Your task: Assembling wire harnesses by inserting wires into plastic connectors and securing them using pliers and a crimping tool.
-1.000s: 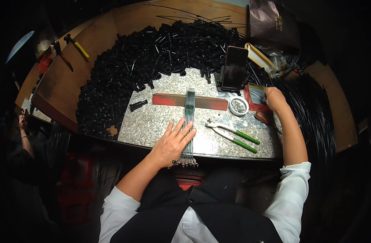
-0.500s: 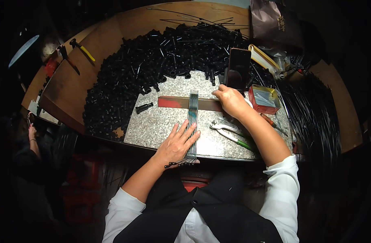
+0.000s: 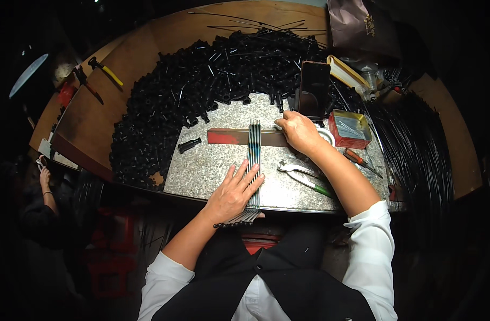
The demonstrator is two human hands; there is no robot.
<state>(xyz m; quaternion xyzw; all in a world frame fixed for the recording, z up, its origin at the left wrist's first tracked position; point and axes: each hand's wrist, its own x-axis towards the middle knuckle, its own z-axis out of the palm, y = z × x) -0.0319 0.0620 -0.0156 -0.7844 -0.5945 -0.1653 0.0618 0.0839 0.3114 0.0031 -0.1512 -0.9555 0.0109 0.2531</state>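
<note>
Your spread left hand [image 3: 233,193] apparently steadies the rods [image 3: 254,140] across the bar [image 3: 226,137]; whether your right hand [image 3: 304,135], to their right, pinches anything, I cannot tell.

Glossy metal rods [image 3: 254,140] — smooth, stone-like tabletop [image 3: 194,171]

Bright light struck the worktop [image 3: 194,174], leaving white glare at its near edge; the far pile [image 3: 202,75] was dim, the surroundings nearly black, and the wooden wall [image 3: 170,28] bowed with lens distortion.

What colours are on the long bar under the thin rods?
The bar is patchy red and dull brown; the head view shows it best.
</note>
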